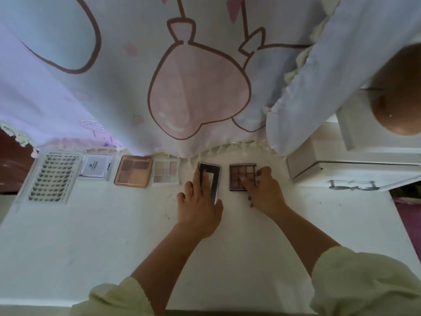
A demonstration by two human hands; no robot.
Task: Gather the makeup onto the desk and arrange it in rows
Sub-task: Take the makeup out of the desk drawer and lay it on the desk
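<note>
A row of makeup lies along the far edge of the white desk [114, 236]. From the left: a false-lash tray [52, 177], a white compact box [95, 167], a tan four-pan palette [133, 171], a pale small-pan palette [165, 171], a dark silver-edged case [213, 179] and a brown eyeshadow palette [240, 175]. My left hand [198, 201] lies on the dark case, fingers stretched over it and thumb at its near right edge. My right hand [265, 190] holds the brown palette at its right side, fingers over its near corner.
A pale curtain [182, 76] with pink cartoon prints and a fringed hem hangs just behind the row. White boxes [341, 174] stand at the desk's right end, and a round tan object [398, 94] sits above them. The near half of the desk holds only my forearms.
</note>
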